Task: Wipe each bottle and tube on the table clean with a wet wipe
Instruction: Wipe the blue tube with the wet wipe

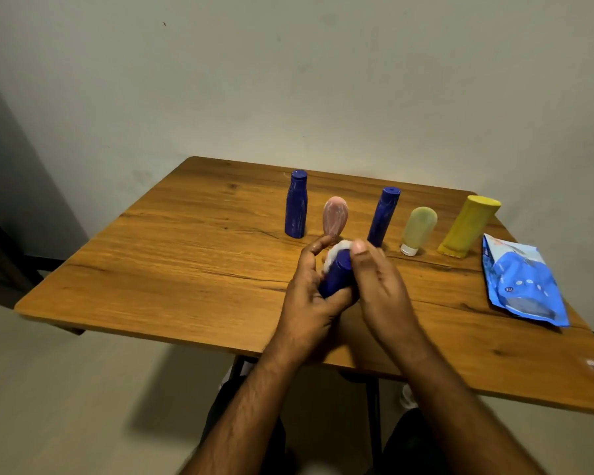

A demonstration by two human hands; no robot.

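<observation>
Over the middle of the wooden table (186, 252) I hold a dark blue bottle (338, 275), tilted away from me. My left hand (306, 303) grips its lower body, thumb across the front. A white wet wipe (335, 252) is bunched over the bottle's cap end. My right hand (381, 289) curls round that end and its thumb presses by the wipe; its fingers are hidden behind the bottle. Behind stand a blue bottle (296, 204), a pink tube (335, 217), a second blue bottle (384, 216), a pale green tube (418, 228) and a yellow bottle (468, 226).
A blue pack of wet wipes (523, 282) lies flat near the table's right edge. The table stands against a plain wall, with its left and near edges open to the floor. My legs are below the near edge.
</observation>
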